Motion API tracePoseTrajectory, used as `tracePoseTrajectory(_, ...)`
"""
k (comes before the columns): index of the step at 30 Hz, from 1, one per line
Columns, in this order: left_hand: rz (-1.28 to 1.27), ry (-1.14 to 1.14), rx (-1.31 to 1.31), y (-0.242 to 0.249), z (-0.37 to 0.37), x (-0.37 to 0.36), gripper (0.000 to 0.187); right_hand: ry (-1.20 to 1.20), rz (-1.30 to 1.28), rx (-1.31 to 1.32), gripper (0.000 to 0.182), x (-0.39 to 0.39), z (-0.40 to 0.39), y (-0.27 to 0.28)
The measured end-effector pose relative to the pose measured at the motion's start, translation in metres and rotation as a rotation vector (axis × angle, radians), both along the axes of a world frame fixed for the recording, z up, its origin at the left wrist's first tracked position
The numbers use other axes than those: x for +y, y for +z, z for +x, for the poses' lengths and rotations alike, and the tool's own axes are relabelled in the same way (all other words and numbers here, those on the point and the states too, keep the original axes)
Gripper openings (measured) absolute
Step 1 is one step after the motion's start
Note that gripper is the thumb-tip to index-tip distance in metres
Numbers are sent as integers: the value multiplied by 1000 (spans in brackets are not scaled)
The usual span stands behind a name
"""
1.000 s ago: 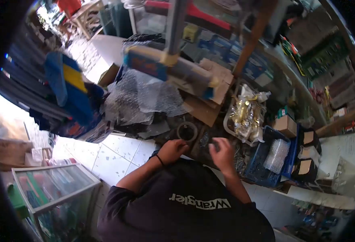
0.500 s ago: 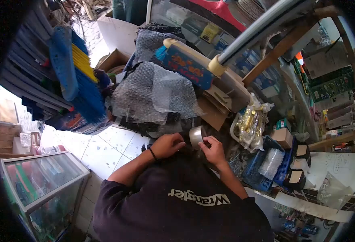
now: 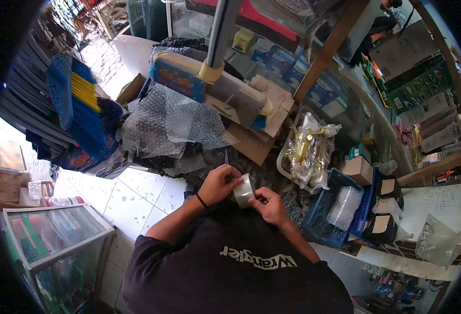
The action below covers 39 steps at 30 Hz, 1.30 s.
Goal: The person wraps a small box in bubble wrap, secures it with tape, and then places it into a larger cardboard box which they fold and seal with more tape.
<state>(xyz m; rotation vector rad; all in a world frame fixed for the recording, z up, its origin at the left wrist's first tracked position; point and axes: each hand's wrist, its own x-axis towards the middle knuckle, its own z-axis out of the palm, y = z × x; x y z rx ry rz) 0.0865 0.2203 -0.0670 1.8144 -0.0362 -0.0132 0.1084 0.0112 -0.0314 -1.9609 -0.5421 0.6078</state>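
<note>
In front of my chest, a roll of clear packing tape is between my two hands. My right hand grips its right rim between thumb and curled fingers. My left hand, with a dark band on its wrist, has its fingers bent and pressed together at the roll's upper left edge. Whether a loose tape end is pinched there is too small to make out. Just beyond the hands lies a heap of bubble wrap, and a piece of brown cardboard.
A broom head on a pole juts in above the bubble wrap. Blue brooms hang at left, over a glass case. On the right are a tray of bagged brass-coloured fittings and a blue basket.
My left hand has come over to the tape roll and now touches it. The roll and my right hand sit slightly lower and further left. The camera's view has shifted, moving the broom head left.
</note>
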Motion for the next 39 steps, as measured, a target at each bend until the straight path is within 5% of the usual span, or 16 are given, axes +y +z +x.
tracePoseTrajectory(16,120,-75,-95,20,11,-46,12,-46,-9,236,30,-26,4,-7)
tracePoseTrajectory(31,187,-311,-168,36,33,-8,10,-93,91,344,34,9,8,0)
tracePoseTrajectory(39,127,-251,-151,29,33,-5,12,-67,84,330,34,11,11,-7)
